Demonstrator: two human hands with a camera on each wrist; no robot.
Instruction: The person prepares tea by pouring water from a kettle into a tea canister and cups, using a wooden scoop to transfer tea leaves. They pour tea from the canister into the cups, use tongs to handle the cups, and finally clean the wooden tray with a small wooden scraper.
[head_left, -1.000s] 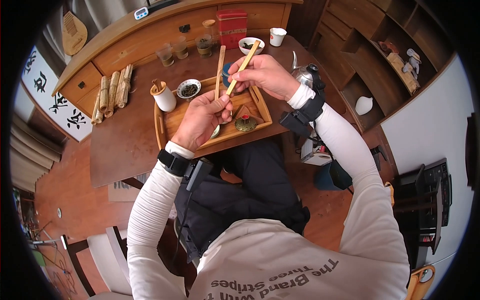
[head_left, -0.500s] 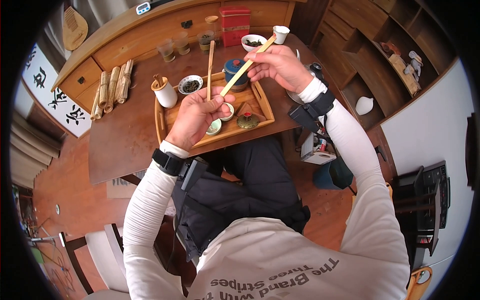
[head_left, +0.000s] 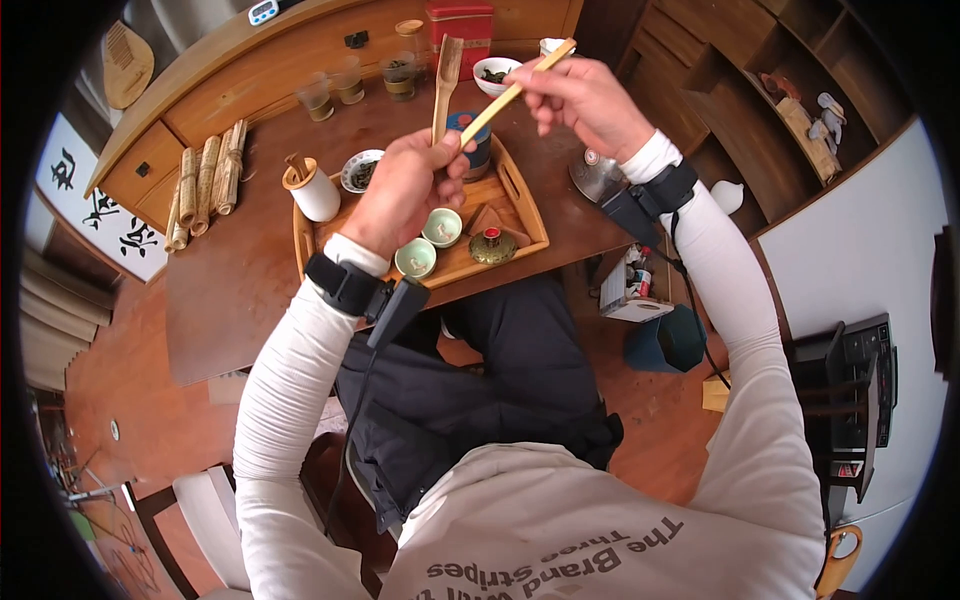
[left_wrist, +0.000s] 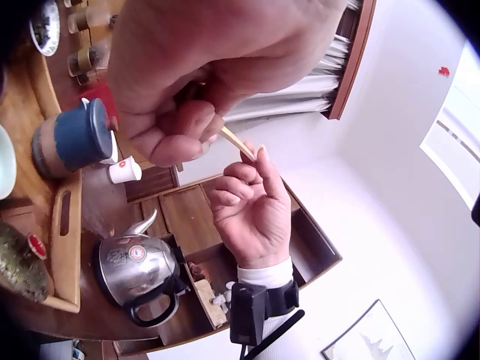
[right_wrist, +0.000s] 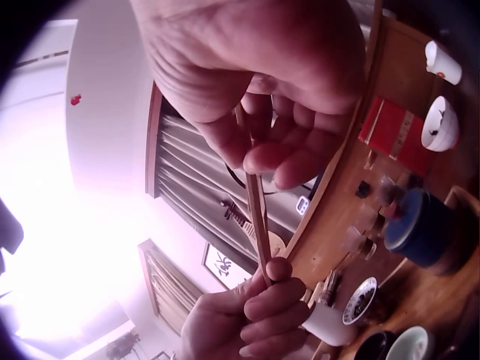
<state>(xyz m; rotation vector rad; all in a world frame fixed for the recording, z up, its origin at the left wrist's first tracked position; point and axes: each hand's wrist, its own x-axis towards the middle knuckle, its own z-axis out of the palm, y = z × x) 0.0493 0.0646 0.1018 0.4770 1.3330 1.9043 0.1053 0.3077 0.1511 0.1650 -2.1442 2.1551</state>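
In the head view my left hand [head_left: 400, 190] grips a wooden tea scoop [head_left: 447, 80], its broad end pointing up. The same hand pinches the lower end of a flat, yellowish bamboo strip [head_left: 512, 95]. My right hand [head_left: 592, 105] pinches that strip near its upper end, fingertips and thumb on it, as the right wrist view also shows. Both hands are raised over the wooden tray [head_left: 525, 205]. Below them on the tray are two pale green cups [head_left: 415, 258], a patterned lid with a red knob [head_left: 492, 250] and a blue lidded pot [head_left: 482, 155], partly hidden by the left hand.
A white utensil holder [head_left: 316, 195] and a dish of tea leaves [head_left: 358, 172] stand at left. Bamboo rolls [head_left: 205, 185] lie farther left. Behind are glasses [head_left: 398, 80], a red tin [head_left: 465, 28] and a white bowl [head_left: 495, 75]. A steel kettle [left_wrist: 139, 262] stands at right.
The right hand has moved up and to the right along the bamboo strip, away from the left hand. The left hand has shifted slightly up and left, and the scoop's broad face now shows.
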